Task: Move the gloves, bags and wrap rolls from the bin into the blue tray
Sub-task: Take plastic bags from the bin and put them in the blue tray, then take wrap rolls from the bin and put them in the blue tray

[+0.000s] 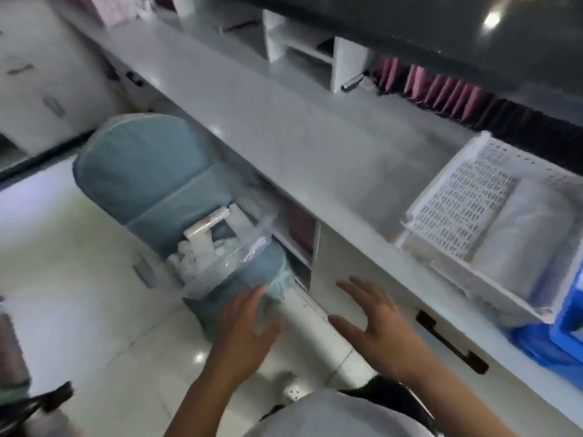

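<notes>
Evidently this is the reaching step: both hands are stretched toward the clear plastic bin (220, 247) that sits on the seat of a blue-grey cushioned chair (148, 175), and neither holds anything. The left hand (243, 329) has its fingers straight and spread, its fingertips (258, 290) at or just short of the bin's near edge; motion blur keeps me from telling whether they touch. The right hand (375, 323) is likewise spread and relaxed, hovering apart from the bin, in front of the white counter (284, 137) face.

White wrap rolls (202, 244) lie heaped in the bin, just beyond the left fingertips and well to the left of the right ones. Gloves and bags cannot be made out there through the blur.

The blue tray (564, 335) lies far to the right of both hands, under a white perforated basket (454, 200) that holds clear bags.

Next, I judge, the fingers must close on a roll or the bin, lift, and carry right.
</notes>
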`<state>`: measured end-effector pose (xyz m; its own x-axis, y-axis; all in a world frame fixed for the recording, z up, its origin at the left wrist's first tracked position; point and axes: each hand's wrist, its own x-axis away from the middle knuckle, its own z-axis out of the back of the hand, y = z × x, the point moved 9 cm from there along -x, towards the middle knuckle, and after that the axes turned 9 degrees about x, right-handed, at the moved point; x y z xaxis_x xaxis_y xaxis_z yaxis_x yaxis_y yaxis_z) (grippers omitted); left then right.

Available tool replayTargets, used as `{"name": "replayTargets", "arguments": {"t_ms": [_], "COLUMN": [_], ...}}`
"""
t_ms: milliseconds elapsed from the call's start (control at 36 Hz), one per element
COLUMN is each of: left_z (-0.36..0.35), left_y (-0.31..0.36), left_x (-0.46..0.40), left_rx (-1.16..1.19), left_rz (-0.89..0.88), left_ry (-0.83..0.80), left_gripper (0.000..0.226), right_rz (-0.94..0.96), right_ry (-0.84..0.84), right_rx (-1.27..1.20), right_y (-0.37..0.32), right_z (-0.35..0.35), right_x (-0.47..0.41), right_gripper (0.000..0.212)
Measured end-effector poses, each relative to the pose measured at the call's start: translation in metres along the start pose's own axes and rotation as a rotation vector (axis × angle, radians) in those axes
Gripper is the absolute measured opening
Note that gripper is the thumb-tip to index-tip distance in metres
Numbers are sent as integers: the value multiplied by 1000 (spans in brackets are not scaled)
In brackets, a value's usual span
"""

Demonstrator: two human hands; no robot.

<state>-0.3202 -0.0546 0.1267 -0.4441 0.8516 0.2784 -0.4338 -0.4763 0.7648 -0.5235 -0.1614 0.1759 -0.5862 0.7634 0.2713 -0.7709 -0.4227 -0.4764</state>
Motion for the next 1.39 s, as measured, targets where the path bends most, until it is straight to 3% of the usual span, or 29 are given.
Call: {"name": "replayTargets", "arguments": {"t_ms": [167, 333, 639, 806, 944, 1028, 1167, 1389], "left_z": [52, 72, 165, 210, 229, 221, 181, 122], "left_y": [-75, -129, -208, -245, -278, -279, -288, -373], "left_x": [20, 18, -45, -106, -155, -194, -267, -352], "left_rx": [115, 156, 167, 253, 243, 201, 154, 138], "left_rz": [150, 335, 586, 725, 842, 769, 628, 827], "left_ry": [127, 132, 211, 258, 315, 285, 60, -108], "left_gripper": [69, 73, 80, 85, 77, 71, 70, 77], "right_rz": [106, 171, 299, 266, 198, 170, 183, 198], "right_ry": [-121, -240, -427, -536, -641, -672, -624, -564], "right_rx": [60, 109, 104, 198, 305, 417, 631, 769], "right_y": [-67, -114, -196, -209, -188, -168, -132, -94], "right_z": [-36, -65, -117, -160, -216, -246, -283, -322], "right_x": [-42, -95, -252, -352, -418, -442, -454, -453], "right_gripper": [57, 56, 56, 59, 60, 60, 57, 69]}}
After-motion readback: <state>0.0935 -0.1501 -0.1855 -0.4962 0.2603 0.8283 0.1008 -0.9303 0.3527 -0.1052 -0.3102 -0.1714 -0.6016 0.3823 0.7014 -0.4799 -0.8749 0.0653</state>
